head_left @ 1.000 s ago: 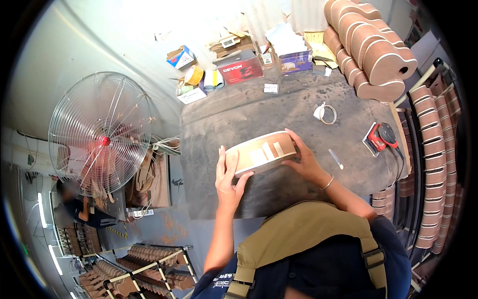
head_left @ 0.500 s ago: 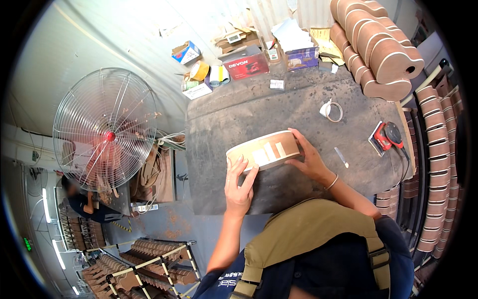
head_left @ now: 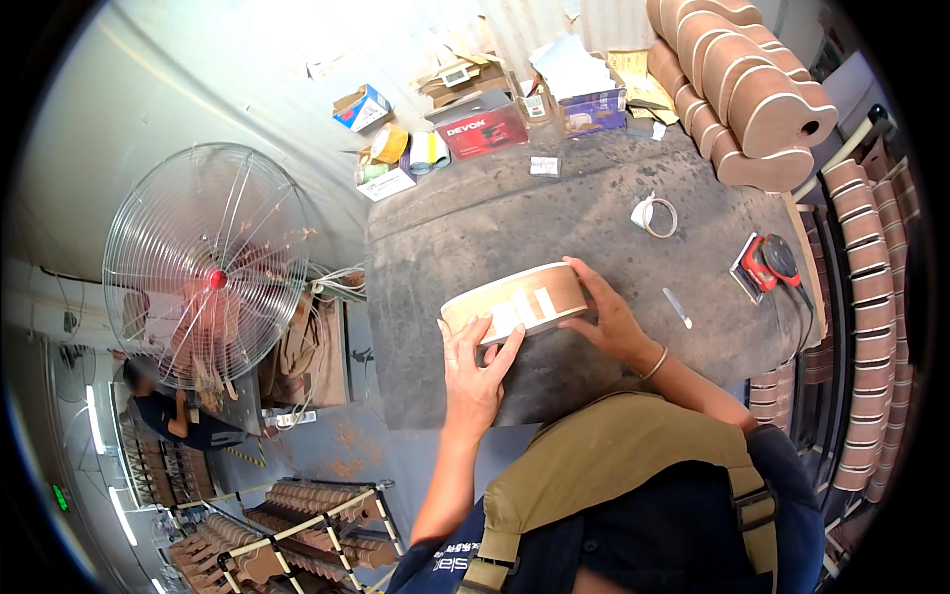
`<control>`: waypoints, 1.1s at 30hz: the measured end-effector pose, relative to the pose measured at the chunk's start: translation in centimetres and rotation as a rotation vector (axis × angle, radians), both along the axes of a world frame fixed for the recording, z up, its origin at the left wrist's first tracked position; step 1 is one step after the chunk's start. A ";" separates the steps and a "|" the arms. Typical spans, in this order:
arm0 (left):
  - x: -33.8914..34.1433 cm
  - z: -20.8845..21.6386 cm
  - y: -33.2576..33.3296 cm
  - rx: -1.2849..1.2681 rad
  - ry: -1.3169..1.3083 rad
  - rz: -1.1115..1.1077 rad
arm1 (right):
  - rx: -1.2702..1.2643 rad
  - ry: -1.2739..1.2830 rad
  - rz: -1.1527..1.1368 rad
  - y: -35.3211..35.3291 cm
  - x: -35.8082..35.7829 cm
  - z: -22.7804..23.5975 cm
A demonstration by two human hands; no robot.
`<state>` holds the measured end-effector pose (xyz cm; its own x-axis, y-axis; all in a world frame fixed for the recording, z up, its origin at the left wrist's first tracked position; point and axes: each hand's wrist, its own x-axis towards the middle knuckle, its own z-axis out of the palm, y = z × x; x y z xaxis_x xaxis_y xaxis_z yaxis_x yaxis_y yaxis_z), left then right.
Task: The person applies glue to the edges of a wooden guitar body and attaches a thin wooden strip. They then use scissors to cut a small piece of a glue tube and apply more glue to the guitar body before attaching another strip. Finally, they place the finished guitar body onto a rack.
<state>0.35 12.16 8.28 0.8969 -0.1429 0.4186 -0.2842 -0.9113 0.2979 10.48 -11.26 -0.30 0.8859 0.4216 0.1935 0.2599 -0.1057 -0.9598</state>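
Note:
A small wooden guitar body (head_left: 485,297) stands on its edge over the dark work table, its curved side turned up toward me. White binding runs along its rims, and pale strips (head_left: 543,301) stick to the side. My left hand (head_left: 475,374) holds the left end, its fingertips lying on the side near the strips. Around the right end my right hand (head_left: 616,325) is closed, thumb on the near edge and fingers on the far one. The underside is hidden.
A red-and-black sander (head_left: 765,265) lies at the table's right, near a tape roll (head_left: 657,217) and a small clear tube (head_left: 678,307). Stacked guitar bodies (head_left: 767,109) fill the back right corner. Boxes (head_left: 480,127) line the back. A large fan (head_left: 216,279) stands left; a person (head_left: 178,411) works beyond it.
Both hands and the guitar body have shifted slightly left in the picture, along with the table. The left fingers have slid a little along the side, covering more of the strips.

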 end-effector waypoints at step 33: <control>-1.0 0.6 0.3 -0.150 0.074 -0.027 | -0.023 -0.079 -0.014 0.4 -0.6 1.0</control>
<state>-0.63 12.44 8.92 0.9226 -0.1081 0.3703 -0.2802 -0.8476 0.4506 9.85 -10.87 0.72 0.8741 0.4141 0.2539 0.3334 -0.1313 -0.9336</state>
